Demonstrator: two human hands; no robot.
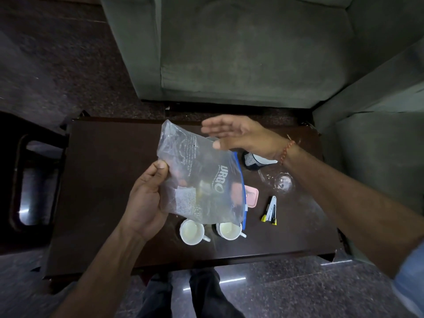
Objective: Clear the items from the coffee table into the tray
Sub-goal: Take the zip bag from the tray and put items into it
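Coffee table (103, 180) — left hand (146, 198) grips plastic bag (202, 180).

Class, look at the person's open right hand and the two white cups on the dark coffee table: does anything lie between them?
Yes. The clear plastic zip bag, gripped by the left hand, hangs over the dark coffee table, between the open right hand and the two white cups, overlapping the right cup's rim in this view.

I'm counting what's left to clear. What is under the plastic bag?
Under the plastic bag show part of a pink case and the rims of two white cups. Anything else there is blurred.
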